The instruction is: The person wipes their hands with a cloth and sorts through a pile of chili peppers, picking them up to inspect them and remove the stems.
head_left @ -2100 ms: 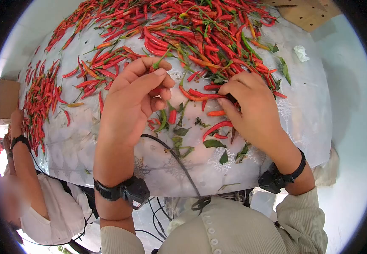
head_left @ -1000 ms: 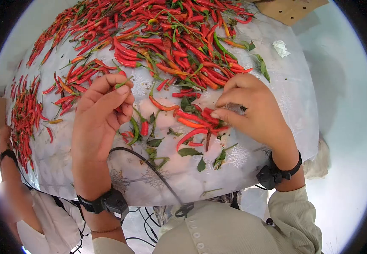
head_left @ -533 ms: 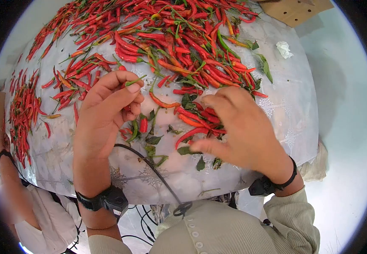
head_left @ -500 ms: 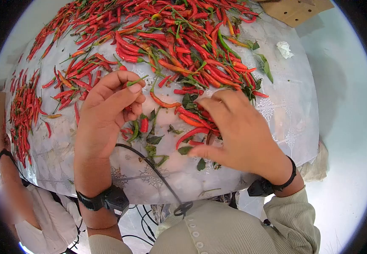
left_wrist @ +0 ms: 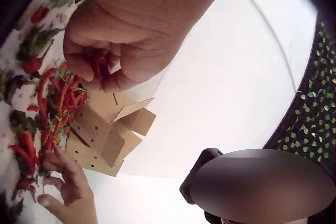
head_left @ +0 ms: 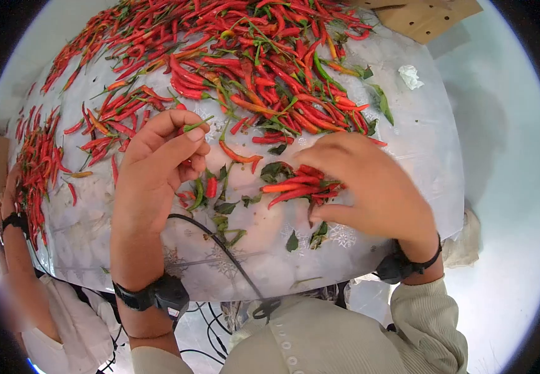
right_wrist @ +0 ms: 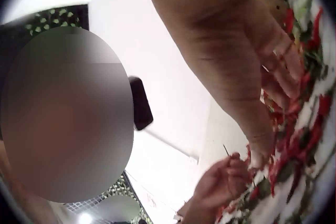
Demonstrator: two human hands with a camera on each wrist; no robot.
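Note:
In the head view the left hand [head_left: 158, 165] pinches a green chili stem [head_left: 198, 123] between thumb and forefinger, above the cloth. Its fingers curl round red chili, which shows in the left wrist view as a red piece [left_wrist: 98, 64] in the left hand [left_wrist: 118, 45]. The right hand [head_left: 369, 187], thumb and fingers spread, is over a small heap of red chilies [head_left: 295, 186]; its fingers hide part of the heap. In the right wrist view the right hand [right_wrist: 257, 77] reaches down to chilies, and whether it touches them cannot be told.
A large pile of red chilies [head_left: 276, 68] covers the table's far side; another lies at the left [head_left: 36, 168]. Leaves and a black cable [head_left: 220, 243] are near the front. A cardboard box [head_left: 429, 19], white crumpled tissue [head_left: 411, 77] and another person's arm [head_left: 18, 243] are at the edges.
The right hand has shifted from pinching near the chilies to spread fingers beside them, and the small heap lies closer together and farther right. The left hand keeps its pinch on the stem.

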